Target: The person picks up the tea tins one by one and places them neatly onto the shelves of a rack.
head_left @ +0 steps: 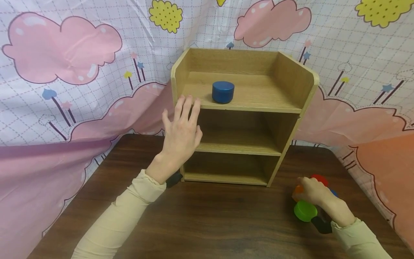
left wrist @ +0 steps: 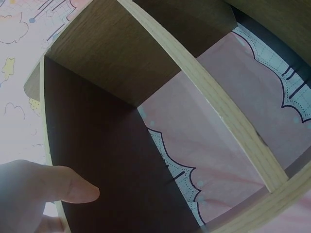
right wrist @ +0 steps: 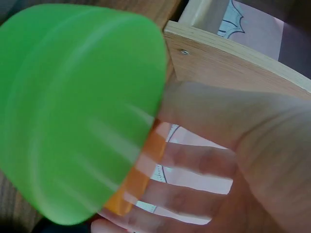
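Note:
My left hand (head_left: 182,135) has its fingers spread at the left front edge of the wooden shelf unit (head_left: 249,108); I cannot tell if it touches. Right of its fingertips, on the top shelf, a blue cylinder (head_left: 223,92) stands upright. In the left wrist view the thumb (left wrist: 73,187) shows beside the shelf's side edge (left wrist: 47,141). At the table's right, my right hand (head_left: 315,192) has its fingers round an orange piece (head_left: 299,189), partly hidden. A green round piece (head_left: 305,211) lies nearer; in the right wrist view the green piece (right wrist: 82,102) covers much of the orange one (right wrist: 141,179).
A red piece (head_left: 319,179) and a blue piece (head_left: 333,193) lie beyond and beside the right hand, partly covered. The shelf unit has two lower compartments and stands at the back of the dark wooden table (head_left: 220,219). A patterned cloth (head_left: 139,43) hangs behind.

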A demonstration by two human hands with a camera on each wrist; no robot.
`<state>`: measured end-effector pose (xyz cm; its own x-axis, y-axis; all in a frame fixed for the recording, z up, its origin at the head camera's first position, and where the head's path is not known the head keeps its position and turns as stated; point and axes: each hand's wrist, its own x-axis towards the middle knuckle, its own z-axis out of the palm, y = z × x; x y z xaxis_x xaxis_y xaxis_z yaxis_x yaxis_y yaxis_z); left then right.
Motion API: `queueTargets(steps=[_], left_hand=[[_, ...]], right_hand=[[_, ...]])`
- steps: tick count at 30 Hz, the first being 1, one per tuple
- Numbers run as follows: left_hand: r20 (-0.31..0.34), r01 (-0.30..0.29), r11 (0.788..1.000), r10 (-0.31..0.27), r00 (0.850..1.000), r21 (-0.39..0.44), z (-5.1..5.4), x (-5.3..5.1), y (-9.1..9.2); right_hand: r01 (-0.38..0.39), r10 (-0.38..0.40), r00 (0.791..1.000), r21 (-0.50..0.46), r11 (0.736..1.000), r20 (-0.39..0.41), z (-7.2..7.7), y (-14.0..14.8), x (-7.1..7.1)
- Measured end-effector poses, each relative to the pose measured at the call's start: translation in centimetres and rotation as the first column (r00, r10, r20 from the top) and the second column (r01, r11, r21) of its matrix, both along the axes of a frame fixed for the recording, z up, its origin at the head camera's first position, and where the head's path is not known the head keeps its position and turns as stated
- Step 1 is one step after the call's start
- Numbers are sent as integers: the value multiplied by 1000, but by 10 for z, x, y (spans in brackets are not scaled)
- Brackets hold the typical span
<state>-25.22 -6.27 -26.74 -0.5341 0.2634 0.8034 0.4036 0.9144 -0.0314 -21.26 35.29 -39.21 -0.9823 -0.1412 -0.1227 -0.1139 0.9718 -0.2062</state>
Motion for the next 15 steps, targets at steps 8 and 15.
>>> queueTargets(steps=[8,15], left_hand=[[6,-3,1000,3,1000,-6,1,0,0],[9,-3,1000,3,1000,-7,1,1,0]], right_hand=[[-25,23,998,-29,999,-57,-8,2,-1],[-33,31,995,-20,999,-94,-7,3,-3]])
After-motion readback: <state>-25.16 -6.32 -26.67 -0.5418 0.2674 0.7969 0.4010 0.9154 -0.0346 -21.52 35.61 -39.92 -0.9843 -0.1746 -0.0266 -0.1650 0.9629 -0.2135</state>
